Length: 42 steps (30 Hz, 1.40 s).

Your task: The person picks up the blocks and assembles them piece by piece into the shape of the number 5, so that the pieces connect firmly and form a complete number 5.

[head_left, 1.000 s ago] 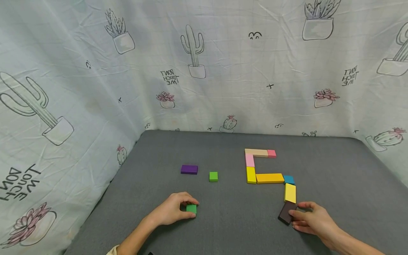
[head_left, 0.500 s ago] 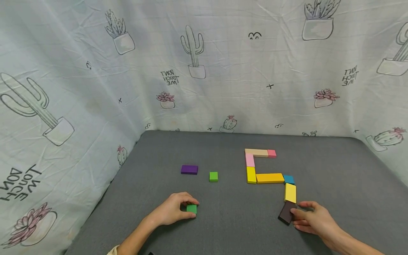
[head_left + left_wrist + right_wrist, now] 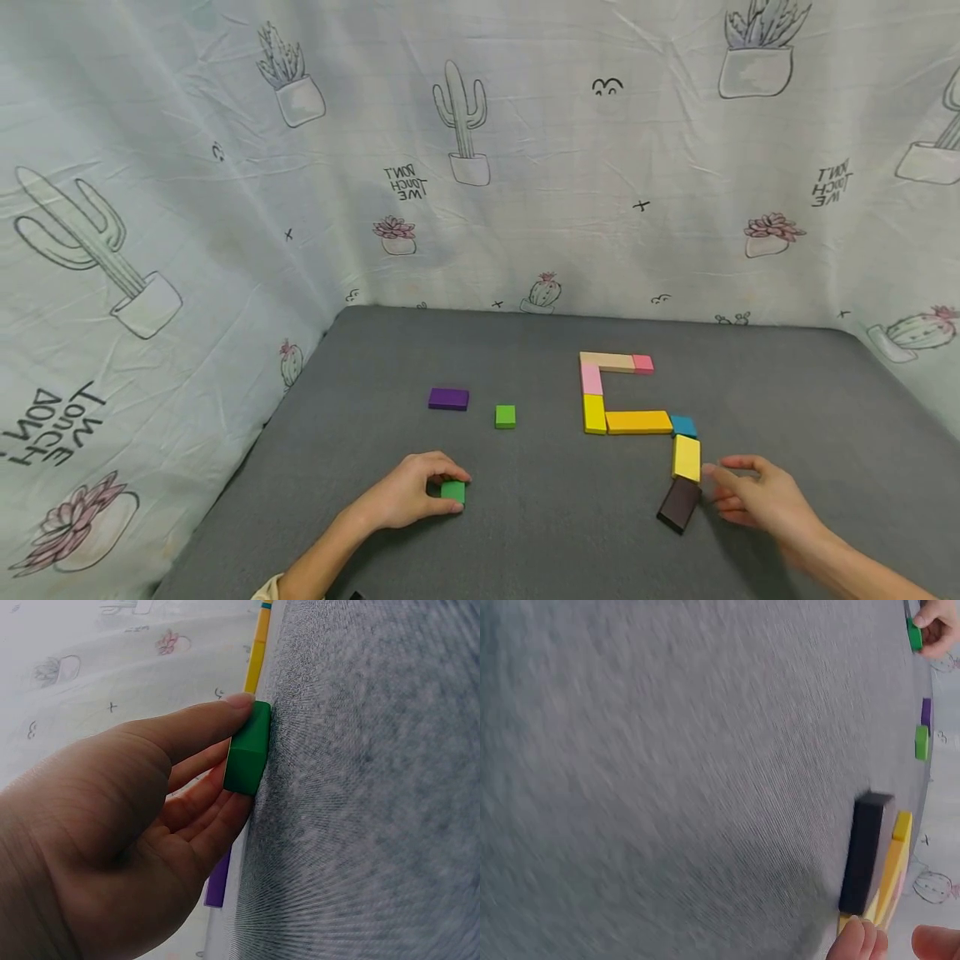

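Between thumb and fingers, my left hand pinches a green block at the front left of the table; the left wrist view shows the block close against the grey cloth. My right hand holds nothing. Its fingertips, loosely bent, are just right of a pale yellow block. Below that lies a dark brown block, slanted, its upper end against the yellow one. In the right wrist view, fingertips appear by the near end of the dark block.
Beyond the pale yellow block runs a line of blocks: blue, orange, yellow, pink, tan and coral. A purple block and a light green block lie apart at left. A patterned curtain stands behind.
My right hand has let go of the dark brown block and moved up and right, beside the pale yellow block. The left hand still pinches the green block. The head view has shifted slightly.
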Each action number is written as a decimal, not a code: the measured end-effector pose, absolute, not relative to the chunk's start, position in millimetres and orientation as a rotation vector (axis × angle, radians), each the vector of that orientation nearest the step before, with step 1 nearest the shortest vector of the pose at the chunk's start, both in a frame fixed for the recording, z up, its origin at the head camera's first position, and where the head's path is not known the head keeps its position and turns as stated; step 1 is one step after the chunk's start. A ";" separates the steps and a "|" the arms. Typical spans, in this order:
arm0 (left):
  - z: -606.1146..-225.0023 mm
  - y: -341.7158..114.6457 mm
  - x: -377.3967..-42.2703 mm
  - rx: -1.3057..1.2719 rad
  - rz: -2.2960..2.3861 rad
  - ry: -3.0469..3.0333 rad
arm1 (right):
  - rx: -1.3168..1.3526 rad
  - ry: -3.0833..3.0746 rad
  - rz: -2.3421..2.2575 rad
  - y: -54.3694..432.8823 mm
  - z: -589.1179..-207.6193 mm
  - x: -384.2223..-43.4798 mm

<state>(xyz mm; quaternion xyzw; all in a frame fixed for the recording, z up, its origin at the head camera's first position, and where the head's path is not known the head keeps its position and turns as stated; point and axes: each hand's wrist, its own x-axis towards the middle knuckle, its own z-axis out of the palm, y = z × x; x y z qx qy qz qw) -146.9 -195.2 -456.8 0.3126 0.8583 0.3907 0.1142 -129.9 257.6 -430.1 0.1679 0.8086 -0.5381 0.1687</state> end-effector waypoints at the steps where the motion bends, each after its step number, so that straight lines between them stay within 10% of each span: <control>1: -457.1 -195.3 -147.0 0.912 1.143 2.516 | 0.469 2.317 -1.518 258.0 -428.4 -131.3; 42: -460.9 -198.2 -148.5 0.934 1.145 2.506 | 0.077 2.365 -1.536 200.1 -406.2 -196.2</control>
